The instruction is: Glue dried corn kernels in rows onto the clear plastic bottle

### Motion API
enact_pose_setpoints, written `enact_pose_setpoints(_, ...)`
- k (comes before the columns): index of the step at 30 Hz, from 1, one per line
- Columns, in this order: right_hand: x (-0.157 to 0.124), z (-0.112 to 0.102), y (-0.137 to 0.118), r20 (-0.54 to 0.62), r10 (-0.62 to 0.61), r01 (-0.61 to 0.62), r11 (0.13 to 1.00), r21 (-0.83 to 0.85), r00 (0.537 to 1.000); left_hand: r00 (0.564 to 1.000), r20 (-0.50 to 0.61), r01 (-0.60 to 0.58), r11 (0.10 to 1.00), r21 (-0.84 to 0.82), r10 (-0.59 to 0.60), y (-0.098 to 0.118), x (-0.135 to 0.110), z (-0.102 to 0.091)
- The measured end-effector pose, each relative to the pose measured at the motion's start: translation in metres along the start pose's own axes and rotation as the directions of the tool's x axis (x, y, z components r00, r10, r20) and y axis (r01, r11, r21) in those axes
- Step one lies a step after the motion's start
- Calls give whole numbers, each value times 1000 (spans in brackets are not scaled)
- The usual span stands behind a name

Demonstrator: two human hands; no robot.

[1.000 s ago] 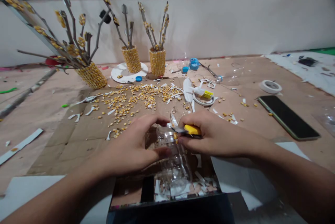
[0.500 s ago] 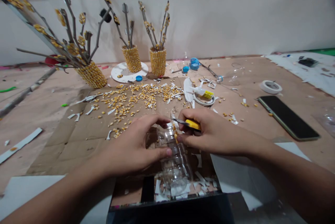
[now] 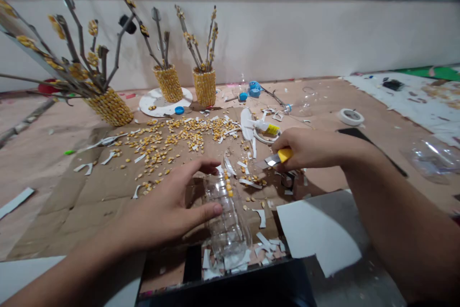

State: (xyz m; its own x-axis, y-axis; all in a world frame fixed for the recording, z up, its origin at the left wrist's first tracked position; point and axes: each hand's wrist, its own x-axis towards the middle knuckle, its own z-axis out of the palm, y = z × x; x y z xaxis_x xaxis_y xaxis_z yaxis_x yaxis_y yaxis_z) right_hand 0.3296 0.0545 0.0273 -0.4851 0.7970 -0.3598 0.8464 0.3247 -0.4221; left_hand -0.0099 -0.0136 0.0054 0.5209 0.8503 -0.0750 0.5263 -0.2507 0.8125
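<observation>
A clear plastic bottle (image 3: 230, 223) lies on its side in front of me, with a short row of corn kernels (image 3: 228, 185) along its upper part. My left hand (image 3: 179, 201) grips the bottle from the left, thumb on top and fingers around the far end. To the right of the bottle, my right hand (image 3: 305, 151) is closed on a yellow utility knife (image 3: 285, 155). Its blade points left and is apart from the bottle. Loose corn kernels (image 3: 154, 142) and white paper scraps lie on the cardboard (image 3: 86, 192) beyond my hands.
Three kernel-covered pots with twigs, one of them a tilted pot (image 3: 109, 107), stand along the back. A white-and-yellow glue bottle (image 3: 268, 127), a tape roll (image 3: 351, 117), a partly hidden phone (image 3: 388, 153), another clear bottle (image 3: 433, 161) and white sheets (image 3: 316, 230) lie around.
My right hand has drawn the knife away from the bottle, to the right. My left hand stays on the bottle. The whole view has shifted slightly to the right.
</observation>
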Motion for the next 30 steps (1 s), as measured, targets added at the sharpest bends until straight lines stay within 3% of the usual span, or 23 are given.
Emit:
enact_pose_setpoints(4,8,3,7,35,132,-130,989,-73,991,999,-38,4,1000,-10,-4,-4,-1,0)
enact_pose_setpoints(13,-4,-4,-9,-33,237,-238,944,-229,971,988,-154,23,997,-76,-35,-10,0,-1)
enact_pose_setpoints(21,3,0,-10,-25,285,-276,900,-338,958,968,-244,47,998,-50,-58,-3,6,-5)
enact_pose_setpoints(30,3,-3,-23,61,338,-292,878,-381,939,950,-301,77,997,-13,-78,-3,4,-6)
